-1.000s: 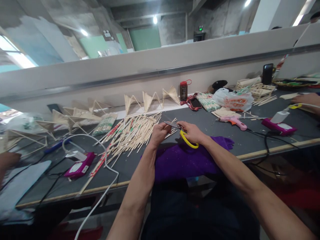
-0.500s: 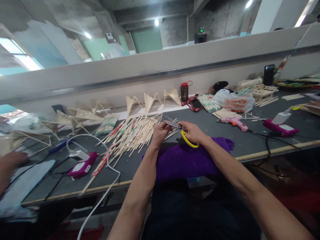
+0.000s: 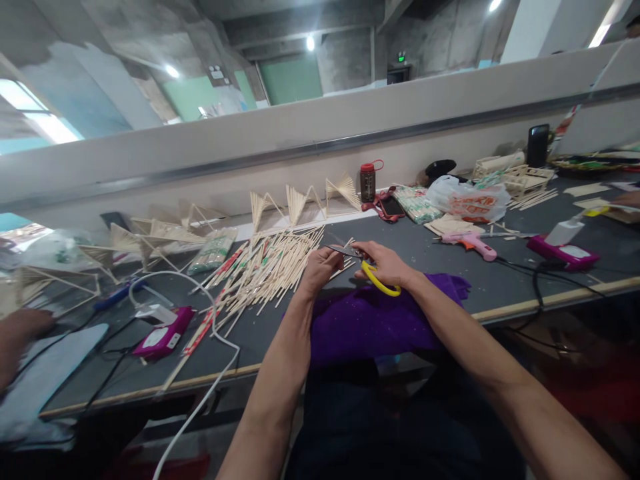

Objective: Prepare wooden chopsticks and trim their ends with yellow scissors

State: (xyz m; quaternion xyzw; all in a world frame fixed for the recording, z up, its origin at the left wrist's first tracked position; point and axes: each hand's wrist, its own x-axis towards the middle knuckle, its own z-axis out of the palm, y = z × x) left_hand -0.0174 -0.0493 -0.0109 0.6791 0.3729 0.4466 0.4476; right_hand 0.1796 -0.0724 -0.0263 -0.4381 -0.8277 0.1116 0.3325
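Note:
My right hand (image 3: 383,262) is wrapped round a pair of scissors with yellow handles (image 3: 381,280). The metal blades point left, over the fingers of my left hand (image 3: 320,268). That left hand is closed in a pinch close beside the blades; what it grips is too small and partly hidden to name. Just behind and left of it lies a loose pile of thin wooden sticks (image 3: 273,267) on the dark table. Beneath both wrists, a purple cloth (image 3: 370,327) covers the table edge and my lap.
Fan-shaped stick models (image 3: 257,210) stand along the wall. A red-lidded bottle (image 3: 367,181), a pink glue gun (image 3: 470,244) and a plastic bag (image 3: 467,200) lie farther right. White cable runs from a magenta power strip (image 3: 165,333). Another person's hand (image 3: 25,333) is at far left.
The scissors have tilted slightly, with their yellow handle a little lower and farther right. My left hand stays pinched in nearly the same place. The view has shifted slightly.

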